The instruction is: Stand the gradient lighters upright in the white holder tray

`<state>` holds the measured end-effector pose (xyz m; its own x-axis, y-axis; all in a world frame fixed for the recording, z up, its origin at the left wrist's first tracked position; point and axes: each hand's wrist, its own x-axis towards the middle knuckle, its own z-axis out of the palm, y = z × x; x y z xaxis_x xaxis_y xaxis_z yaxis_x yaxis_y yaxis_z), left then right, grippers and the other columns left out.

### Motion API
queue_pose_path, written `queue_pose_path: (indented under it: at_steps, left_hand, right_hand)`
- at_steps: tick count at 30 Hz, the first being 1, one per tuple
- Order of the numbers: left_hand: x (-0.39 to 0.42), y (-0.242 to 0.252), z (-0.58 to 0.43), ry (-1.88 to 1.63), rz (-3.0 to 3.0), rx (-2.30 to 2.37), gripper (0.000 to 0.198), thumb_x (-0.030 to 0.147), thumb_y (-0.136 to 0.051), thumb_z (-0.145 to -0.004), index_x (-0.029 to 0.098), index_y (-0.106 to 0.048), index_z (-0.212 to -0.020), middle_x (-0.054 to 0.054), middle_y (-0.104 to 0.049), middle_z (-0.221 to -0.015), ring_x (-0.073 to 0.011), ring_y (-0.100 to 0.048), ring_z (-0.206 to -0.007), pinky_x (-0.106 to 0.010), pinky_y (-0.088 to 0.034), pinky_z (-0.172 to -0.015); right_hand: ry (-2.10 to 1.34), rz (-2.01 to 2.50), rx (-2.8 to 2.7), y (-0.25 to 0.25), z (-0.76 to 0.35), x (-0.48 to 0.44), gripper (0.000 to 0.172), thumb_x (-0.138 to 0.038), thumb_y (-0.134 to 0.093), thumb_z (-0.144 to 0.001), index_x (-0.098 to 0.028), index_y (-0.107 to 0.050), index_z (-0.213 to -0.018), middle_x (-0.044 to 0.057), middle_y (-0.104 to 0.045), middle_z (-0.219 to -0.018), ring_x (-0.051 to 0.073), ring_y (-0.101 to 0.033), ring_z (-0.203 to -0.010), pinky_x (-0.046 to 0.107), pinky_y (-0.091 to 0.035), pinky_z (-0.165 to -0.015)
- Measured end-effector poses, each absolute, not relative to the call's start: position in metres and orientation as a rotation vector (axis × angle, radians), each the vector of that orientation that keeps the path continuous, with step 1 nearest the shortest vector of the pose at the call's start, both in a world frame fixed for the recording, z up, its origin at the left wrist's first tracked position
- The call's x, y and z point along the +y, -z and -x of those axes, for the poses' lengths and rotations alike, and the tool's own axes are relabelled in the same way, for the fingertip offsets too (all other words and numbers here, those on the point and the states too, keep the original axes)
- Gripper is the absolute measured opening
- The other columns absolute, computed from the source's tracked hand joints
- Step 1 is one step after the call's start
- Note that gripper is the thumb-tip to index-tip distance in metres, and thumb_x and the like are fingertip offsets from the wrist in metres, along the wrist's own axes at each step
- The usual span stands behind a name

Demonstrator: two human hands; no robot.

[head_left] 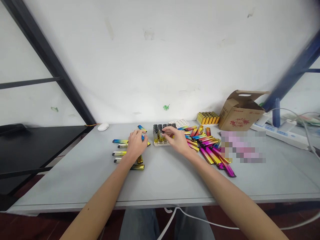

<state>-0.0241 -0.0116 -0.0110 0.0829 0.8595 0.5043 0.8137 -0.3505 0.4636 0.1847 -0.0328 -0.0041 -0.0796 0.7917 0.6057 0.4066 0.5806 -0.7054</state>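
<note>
My left hand (137,145) is at the left group of flat, shiny sticks, its fingers curled down around a blue-and-yellow stick (143,137) that shows beside the index finger. More such sticks (120,141) lie under and around that hand, some with pale ends. In the middle stands a whitish holed tray (160,144) of upright black-capped tubes (155,133). My right hand (177,138) reaches over its right side, thumb and index finger pinching the black top of one tube (163,132). The palm hides part of the tray.
Right of the tray lies a loose heap of metallic sticks (210,151) in pink, gold, orange and blue. Behind it are an empty holed tray (182,123), a block of yellow tubes (208,118) and an open cardboard box (237,115). A white power strip (282,132) is farther right.
</note>
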Motion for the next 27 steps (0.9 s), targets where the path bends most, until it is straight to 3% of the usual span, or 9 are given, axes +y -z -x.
queue_pose_path:
  at_steps: [13, 16, 20, 27]
  left_hand:
    - [-0.015, 0.013, 0.017, -1.072, -2.266, 1.709, 0.021, 0.028, -0.051, -0.086, 0.019, -0.063, -0.101, -0.013, -0.062, -0.108, -0.0331, -0.053, -0.108, -0.047, -0.041, -0.096]
    - [-0.015, 0.014, 0.017, -1.029, -2.306, 1.735, 0.023, 0.028, -0.049, -0.088, 0.018, -0.063, -0.103, -0.013, -0.062, -0.109, -0.0322, -0.054, -0.108, -0.047, -0.041, -0.098]
    - [-0.017, 0.014, 0.014, -0.980, -2.346, 1.763, 0.024, 0.027, -0.048, -0.089, 0.017, -0.063, -0.106, -0.012, -0.061, -0.112, -0.0306, -0.052, -0.112, -0.044, -0.040, -0.100]
    - [-0.030, 0.022, 0.000, -0.819, -2.413, 1.785, 0.024, 0.023, -0.046, -0.090, 0.017, -0.058, -0.110, -0.013, -0.060, -0.116, -0.0308, -0.053, -0.111, -0.045, -0.042, -0.096]
  right_hand:
    - [-0.327, 1.023, -1.805, 0.011, -0.181, -0.033, 0.021, -0.022, -0.055, -0.090, -0.023, -0.067, -0.108, 0.004, -0.075, -0.096, 0.019, -0.071, -0.088, 0.036, -0.056, -0.083]
    - [-0.012, 1.053, -1.902, 0.009, -0.183, -0.033, 0.025, -0.019, -0.052, -0.092, -0.022, -0.069, -0.110, 0.009, -0.071, -0.111, 0.023, -0.065, -0.104, 0.042, -0.052, -0.093]
    - [0.310, 1.103, -1.961, 0.009, -0.184, -0.034, 0.031, -0.017, -0.052, -0.090, -0.021, -0.069, -0.115, 0.014, -0.054, -0.138, 0.029, -0.047, -0.129, 0.049, -0.042, -0.107]
    - [0.266, 1.155, -2.042, 0.009, -0.183, -0.036, 0.039, -0.020, -0.050, -0.089, -0.019, -0.061, -0.127, 0.012, -0.058, -0.132, 0.028, -0.048, -0.127, 0.047, -0.039, -0.111]
